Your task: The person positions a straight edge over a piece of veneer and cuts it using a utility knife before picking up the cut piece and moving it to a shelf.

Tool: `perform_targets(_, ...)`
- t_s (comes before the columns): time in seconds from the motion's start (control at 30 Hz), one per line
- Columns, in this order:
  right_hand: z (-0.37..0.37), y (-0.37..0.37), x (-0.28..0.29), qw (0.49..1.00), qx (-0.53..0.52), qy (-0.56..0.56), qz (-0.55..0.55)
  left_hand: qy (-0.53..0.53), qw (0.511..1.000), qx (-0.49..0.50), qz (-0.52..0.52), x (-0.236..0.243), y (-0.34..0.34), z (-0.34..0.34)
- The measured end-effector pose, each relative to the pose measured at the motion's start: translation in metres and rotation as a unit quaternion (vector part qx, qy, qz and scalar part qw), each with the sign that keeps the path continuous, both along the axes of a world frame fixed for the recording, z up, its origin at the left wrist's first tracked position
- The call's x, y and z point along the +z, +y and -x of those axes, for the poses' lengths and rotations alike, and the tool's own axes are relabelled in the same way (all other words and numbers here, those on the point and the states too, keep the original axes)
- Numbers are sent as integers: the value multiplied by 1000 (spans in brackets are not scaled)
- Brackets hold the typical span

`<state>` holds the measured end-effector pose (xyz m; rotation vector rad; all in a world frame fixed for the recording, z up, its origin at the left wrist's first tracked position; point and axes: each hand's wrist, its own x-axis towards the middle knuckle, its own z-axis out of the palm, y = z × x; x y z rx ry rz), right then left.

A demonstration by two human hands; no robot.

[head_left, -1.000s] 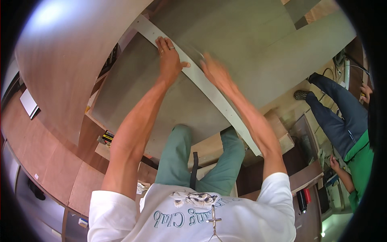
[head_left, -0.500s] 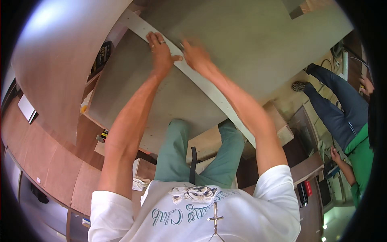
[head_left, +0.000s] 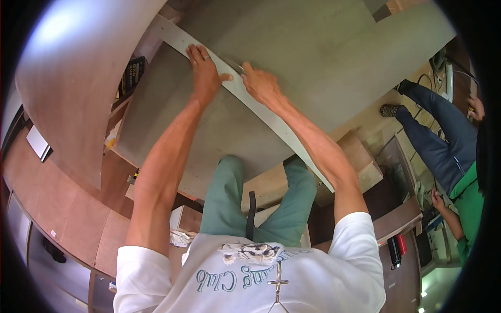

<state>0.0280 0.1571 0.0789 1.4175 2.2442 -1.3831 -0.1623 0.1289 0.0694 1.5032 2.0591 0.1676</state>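
A long white strip (head_left: 255,106), like a straightedge with small holes, runs diagonally across a grey-brown sheet (head_left: 172,104). My left hand (head_left: 206,70) presses flat on its upper part, fingers together and stretched out, thumb spread aside. Just right of it, my right hand (head_left: 261,83) is closed round a thin knife-like tool (head_left: 238,67), whose tip points up and left along the strip's right edge. Most of this tool is hidden in the fingers, so its exact kind is unclear.
A curved pale panel (head_left: 68,88) rises on the left, with a black-and-yellow can (head_left: 131,75) behind it. Wooden boxes (head_left: 360,161) stand below the sheet. Another person in dark trousers (head_left: 438,125) and a green top is at the right.
My right hand has moved a little toward me along the strip and is no longer blurred. My left hand stays pressed on the strip.
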Motion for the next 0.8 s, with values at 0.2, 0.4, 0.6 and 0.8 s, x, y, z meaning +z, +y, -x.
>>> perform_targets(0.2,-87,-70,7,995,-20,-73,58,1,1000,-1,-21,-7,-6,4)
perform_targets(0.4,-101,-79,-1,999,-32,-23,17,-6,999,-16,-34,-8,-2,3)
perform_targets(0.6,-102,-94,-13,998,-57,-7,36,8,1000,-8,-9,-10,-2,3)
perform_targets(0.8,-118,-94,-10,996,-59,-43,54,0,999,-24,-22,-7,2,-5)
